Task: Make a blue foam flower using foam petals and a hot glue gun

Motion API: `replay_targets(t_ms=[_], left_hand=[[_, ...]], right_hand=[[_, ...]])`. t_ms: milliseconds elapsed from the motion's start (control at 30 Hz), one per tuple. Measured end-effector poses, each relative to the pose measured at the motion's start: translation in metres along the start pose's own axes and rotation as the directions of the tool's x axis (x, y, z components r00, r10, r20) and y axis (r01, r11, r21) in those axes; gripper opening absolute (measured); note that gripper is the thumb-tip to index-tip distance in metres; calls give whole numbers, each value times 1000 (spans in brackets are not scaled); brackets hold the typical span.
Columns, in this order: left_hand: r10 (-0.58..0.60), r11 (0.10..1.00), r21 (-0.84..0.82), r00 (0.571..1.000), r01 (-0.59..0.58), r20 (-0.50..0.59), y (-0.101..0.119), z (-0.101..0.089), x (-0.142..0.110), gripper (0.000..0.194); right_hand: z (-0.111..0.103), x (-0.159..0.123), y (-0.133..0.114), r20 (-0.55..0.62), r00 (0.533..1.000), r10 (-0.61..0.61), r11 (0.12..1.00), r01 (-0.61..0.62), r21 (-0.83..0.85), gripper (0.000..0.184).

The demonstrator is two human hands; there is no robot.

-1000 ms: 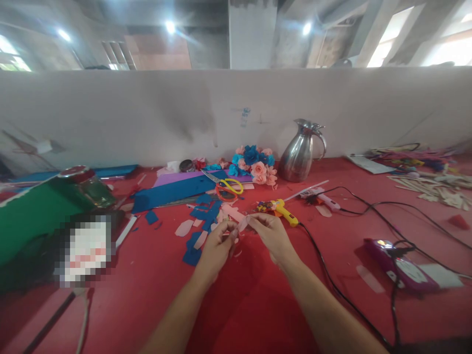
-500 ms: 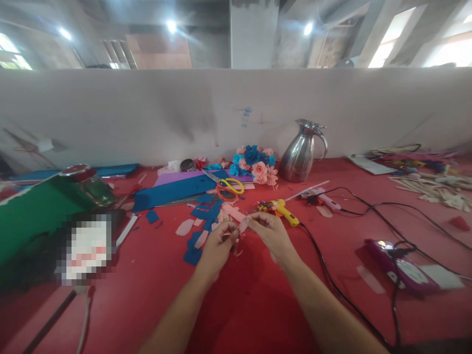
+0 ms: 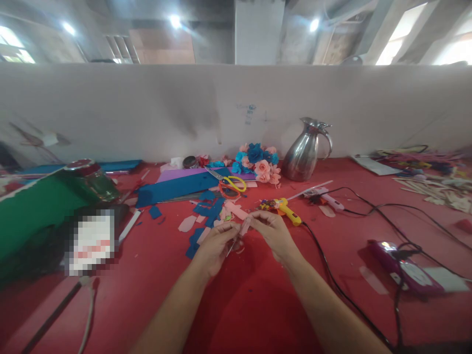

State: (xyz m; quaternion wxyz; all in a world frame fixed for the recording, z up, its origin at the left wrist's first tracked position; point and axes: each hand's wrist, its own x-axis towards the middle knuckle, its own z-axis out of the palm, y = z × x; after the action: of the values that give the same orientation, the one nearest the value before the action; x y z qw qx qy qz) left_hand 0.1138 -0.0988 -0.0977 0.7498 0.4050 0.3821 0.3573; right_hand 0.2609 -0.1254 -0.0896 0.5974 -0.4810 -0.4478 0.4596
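My left hand (image 3: 215, 246) and my right hand (image 3: 273, 233) meet over the red table (image 3: 236, 305), both pinched on a small pale pink foam petal (image 3: 245, 226) held between their fingertips. A thin stick or wire (image 3: 231, 247) hangs from my left fingers. Just beyond the hands lie blue foam scraps (image 3: 208, 210), pink petal pieces (image 3: 185, 223) and a yellow glue gun (image 3: 285, 208). Scissors with yellow and orange handles (image 3: 230, 186) rest on a blue foam sheet (image 3: 177, 188).
A steel jug (image 3: 305, 156) stands at the back by a bunch of pink and blue foam flowers (image 3: 256, 163). Black cables (image 3: 332, 280) run right of my arm to a purple device (image 3: 400, 266). A green sheet (image 3: 29, 216) and a jar (image 3: 88, 179) sit left.
The view has shifted slightly, so everything sits a little to the right. My hands stay together on the petal, the left fingers having turned a little.
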Motion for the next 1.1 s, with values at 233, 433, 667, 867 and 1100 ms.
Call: replay_targets(t_ms=[233, 433, 667, 867, 1100], left_hand=[[20, 998, 62, 1000, -20, -7, 1, 0, -2, 20], [160, 952, 269, 987, -148, -26, 3, 5, -6, 17], [259, 891, 392, 965, -227, -30, 0, 3, -2, 17], [258, 881, 420, 965, -216, -45, 1, 3, -2, 19], [188, 910, 384, 981, -155, -49, 2, 1, -2, 18]], right_hand=[[0, -1, 1, 31, 999, -9, 1000, 9, -4, 16], [0, 0, 1, 16, 999, 46, 999, -46, -27, 17], [0, -1, 2, 58, 997, 41, 998, -37, -60, 11], [0, 0, 5, 58, 997, 51, 997, -47, -65, 9], [-1, -1, 5, 92, 994, 63, 996, -57, -66, 9]])
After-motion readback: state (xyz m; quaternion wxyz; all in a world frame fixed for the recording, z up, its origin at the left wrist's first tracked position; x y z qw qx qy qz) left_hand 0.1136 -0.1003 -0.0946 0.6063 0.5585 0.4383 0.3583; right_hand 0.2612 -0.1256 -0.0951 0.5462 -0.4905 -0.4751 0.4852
